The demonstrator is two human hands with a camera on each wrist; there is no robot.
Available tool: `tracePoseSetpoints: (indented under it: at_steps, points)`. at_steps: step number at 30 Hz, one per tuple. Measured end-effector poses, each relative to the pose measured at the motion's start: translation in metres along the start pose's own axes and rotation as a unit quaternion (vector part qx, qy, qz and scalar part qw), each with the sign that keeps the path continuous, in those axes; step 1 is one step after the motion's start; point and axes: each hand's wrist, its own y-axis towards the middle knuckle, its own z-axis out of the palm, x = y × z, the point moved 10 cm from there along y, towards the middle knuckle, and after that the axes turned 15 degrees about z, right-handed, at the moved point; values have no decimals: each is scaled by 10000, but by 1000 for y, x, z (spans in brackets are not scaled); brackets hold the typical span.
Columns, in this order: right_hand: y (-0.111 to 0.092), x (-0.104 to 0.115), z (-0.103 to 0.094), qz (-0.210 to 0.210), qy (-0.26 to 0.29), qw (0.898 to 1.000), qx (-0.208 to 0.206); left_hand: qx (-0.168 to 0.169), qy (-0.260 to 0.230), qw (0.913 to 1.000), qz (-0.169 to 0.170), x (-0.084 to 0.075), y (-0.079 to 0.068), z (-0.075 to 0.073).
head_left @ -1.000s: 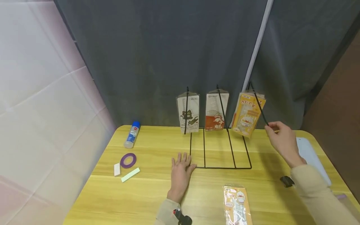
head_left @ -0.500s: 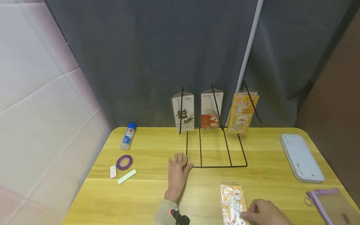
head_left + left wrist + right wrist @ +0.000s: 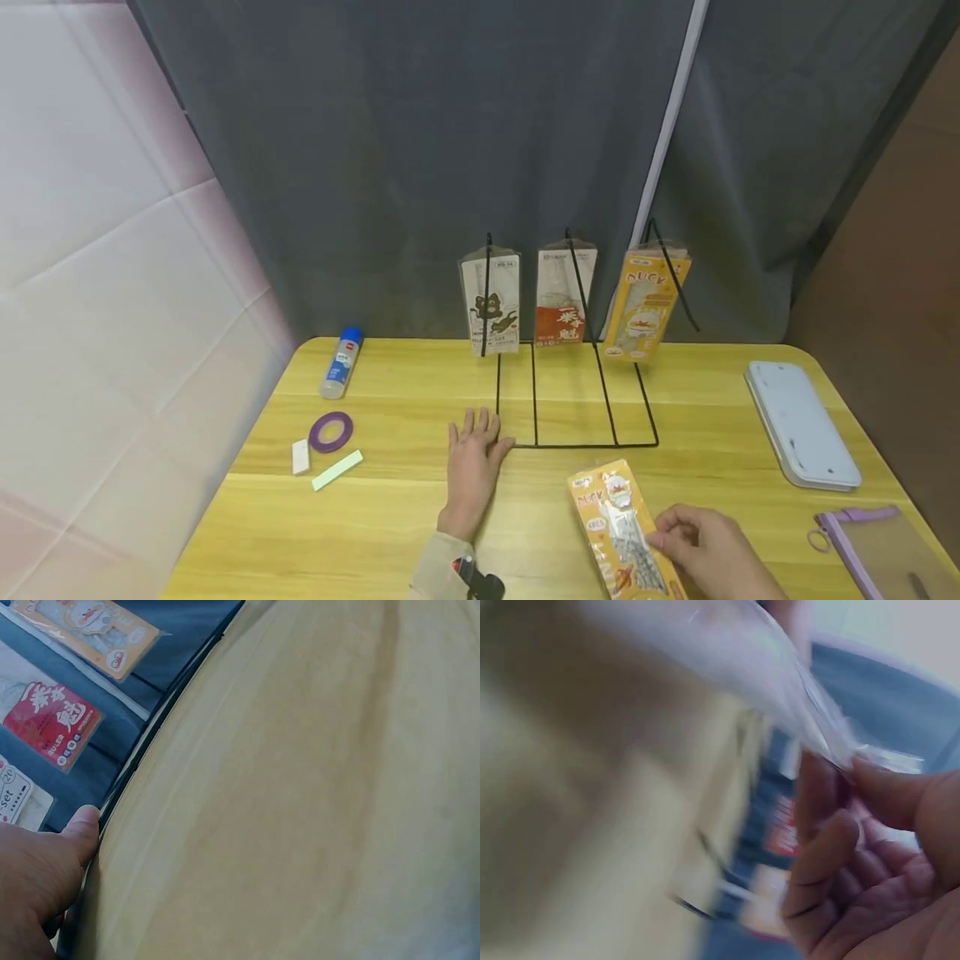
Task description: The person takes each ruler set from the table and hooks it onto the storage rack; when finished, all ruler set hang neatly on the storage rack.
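Note:
My left hand (image 3: 472,475) lies flat with fingers extended, its thumb touching the near left corner of the black wire rack (image 3: 577,447). In the left wrist view, the thumb (image 3: 84,829) rests against the rack's edge. My right hand (image 3: 705,546) pinches the right edge of an orange duck ruler-set packet (image 3: 626,537) between thumb and fingers; the packet is tilted above the table. In the right wrist view its clear wrapper (image 3: 780,690) is blurred. From the rack's prongs hang a white cat ruler packet (image 3: 491,300), a red-and-white packet (image 3: 561,321) and another orange duck packet (image 3: 643,304).
On the left lie a glue stick (image 3: 342,363), a purple tape roll (image 3: 331,413), a white eraser (image 3: 301,457) and a pale green strip (image 3: 337,470). At right are a light blue case (image 3: 802,425) and a mesh zip pouch (image 3: 885,542). A grey curtain (image 3: 420,167) stands behind.
My right hand has left the right prong of the rack, come down to the orange duck packet on the table, and lifted and tilted it. My left hand has stayed in place.

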Motion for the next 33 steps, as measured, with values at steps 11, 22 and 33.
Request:
tracePoseSetpoints:
  at_steps: [11,22,33]
  points:
    - [-60,122,-105,-3004,-264,9010,-3120,-4,-42,10000,6,0,-1,0]
    - [-50,127,-113,-2533,16,9106,-3266,-33,27,9999,145,-5,2,0]
    - [-38,130,-112,-2331,-92,9139,-3323,-98,-55,9999,83,-2,0,-3]
